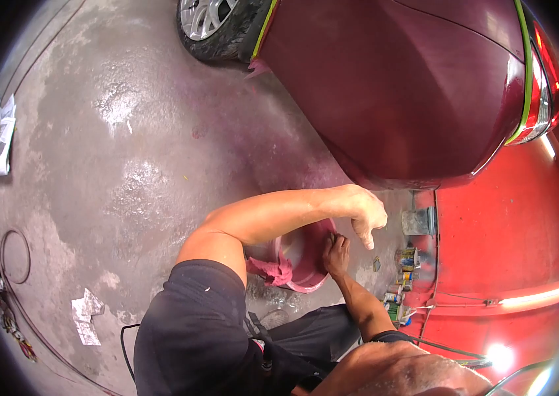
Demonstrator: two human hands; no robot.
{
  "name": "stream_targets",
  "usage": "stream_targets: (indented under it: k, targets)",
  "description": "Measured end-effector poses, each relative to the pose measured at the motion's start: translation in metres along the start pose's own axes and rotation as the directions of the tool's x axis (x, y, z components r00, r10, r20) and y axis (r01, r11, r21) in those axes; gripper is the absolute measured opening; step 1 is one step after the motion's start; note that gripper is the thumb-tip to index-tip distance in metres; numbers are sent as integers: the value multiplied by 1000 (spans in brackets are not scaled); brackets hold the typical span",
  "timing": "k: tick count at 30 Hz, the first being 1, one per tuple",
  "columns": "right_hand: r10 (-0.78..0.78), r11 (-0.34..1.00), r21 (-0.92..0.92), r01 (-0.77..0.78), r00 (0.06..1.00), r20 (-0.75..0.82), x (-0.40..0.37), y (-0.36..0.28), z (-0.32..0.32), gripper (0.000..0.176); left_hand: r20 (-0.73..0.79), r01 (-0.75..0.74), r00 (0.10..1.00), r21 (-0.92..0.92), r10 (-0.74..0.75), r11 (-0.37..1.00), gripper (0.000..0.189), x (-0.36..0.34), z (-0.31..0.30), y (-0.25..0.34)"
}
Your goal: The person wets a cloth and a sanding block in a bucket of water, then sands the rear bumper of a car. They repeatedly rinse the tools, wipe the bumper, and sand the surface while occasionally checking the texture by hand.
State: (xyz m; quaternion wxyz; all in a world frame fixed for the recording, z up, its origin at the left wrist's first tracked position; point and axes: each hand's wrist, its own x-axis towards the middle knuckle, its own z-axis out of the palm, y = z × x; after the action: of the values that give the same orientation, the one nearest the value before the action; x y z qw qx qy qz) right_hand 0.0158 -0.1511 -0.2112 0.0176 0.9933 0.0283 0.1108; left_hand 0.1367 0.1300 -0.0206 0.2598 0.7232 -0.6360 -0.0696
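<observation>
My left arm reaches across, and my left hand (366,212) is bent at the wrist in the air, thumb apart from loosely curled fingers, with nothing visible in it. Below it, my right hand (337,256) is closed over the right rim of a pink basin (309,274) on the floor; its palm side is hidden. A pink cloth (274,269) hangs over the basin's left rim. My left forearm covers part of the basin. Above the hands is a dark maroon car panel (405,99) edged with green tape.
A wheel (210,26) is at the top. A grey bucket (418,222) and several cans (408,259) stand by the red wall (504,231). Newspaper (86,317) and a hose (29,325) lie on the floor at left.
</observation>
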Motion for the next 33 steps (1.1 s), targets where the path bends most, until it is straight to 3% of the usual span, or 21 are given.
stream_targets:
  k: [5,7,8,10,13,17,22,33]
  targets:
    - [-22,1000,22,22,999,-24,0,5,2,34,20,4,1000,-28,-4,1000,54,-4,-4,0]
    - [-71,996,-58,69,997,-34,0,14,8,35,3,-5,1000,-9,5,1000,57,5,5,-6]
    - [-38,997,-61,36,999,-38,-2,15,7,35,93,3,996,9,-4,1000,60,5,-3,-3]
    - [-3,1000,4,3,1000,22,-1,4,-3,37,11,32,999,-82,-31,996,62,-7,-4,0]
    - [34,998,56,-35,999,11,0,-4,-10,40,-47,18,999,-67,-21,998,63,-10,0,1]
    - [119,990,71,-125,989,83,2,-9,-17,42,76,47,996,-33,-44,998,64,3,2,-1]
    - [59,998,9,-60,996,70,1,-8,-18,42,93,71,993,-51,-66,996,66,5,5,-3]
    - [138,990,-4,-139,987,85,-4,11,0,36,71,41,997,-63,-37,997,68,7,10,-5]
